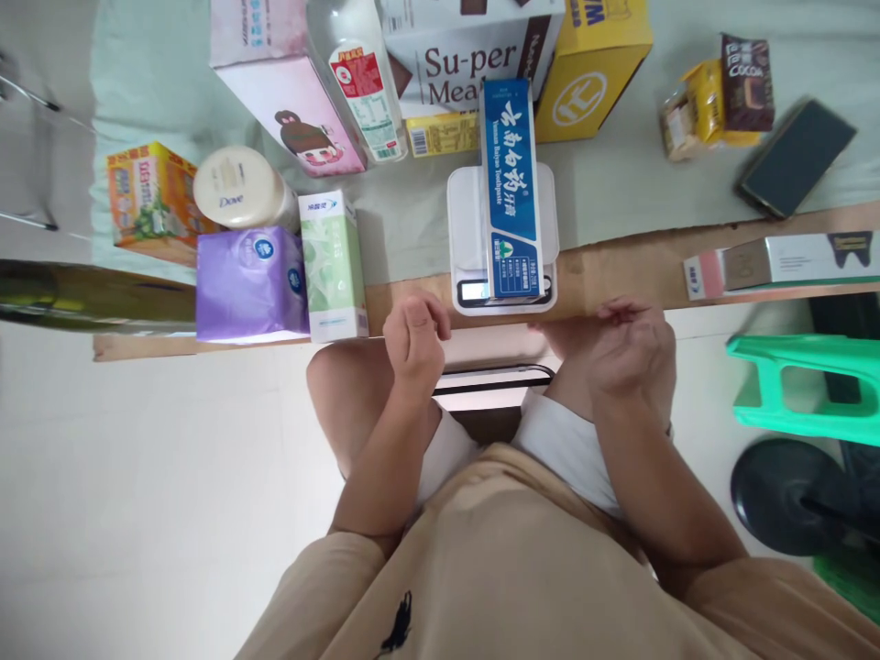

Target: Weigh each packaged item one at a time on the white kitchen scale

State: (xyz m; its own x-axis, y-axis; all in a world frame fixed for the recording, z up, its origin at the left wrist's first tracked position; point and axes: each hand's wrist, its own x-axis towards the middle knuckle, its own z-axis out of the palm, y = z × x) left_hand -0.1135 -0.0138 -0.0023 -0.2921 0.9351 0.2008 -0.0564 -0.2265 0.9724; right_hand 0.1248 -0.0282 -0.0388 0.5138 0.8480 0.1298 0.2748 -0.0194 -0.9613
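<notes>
A blue and white toothpaste box (510, 174) lies lengthwise on a white kitchen scale (467, 220), its near end over part of the scale's display. At the table's front edge, left of the scale, my left hand (414, 344) is closed in a loose fist with nothing seen in it. My right hand (633, 353) hovers over my right knee, to the right of the scale. Its fingers are curled in and slightly blurred, and no object shows in them. Neither hand touches the box or the scale.
Left on the table are a purple tissue pack (251, 284), green box (334, 266), Dove jar (237, 188) and orange box (155, 197). Behind stand a bottle (361, 82) and larger boxes (474, 55). Snacks (746, 87), a dark phone-like slab (797, 156) and a long box (818, 257) lie right.
</notes>
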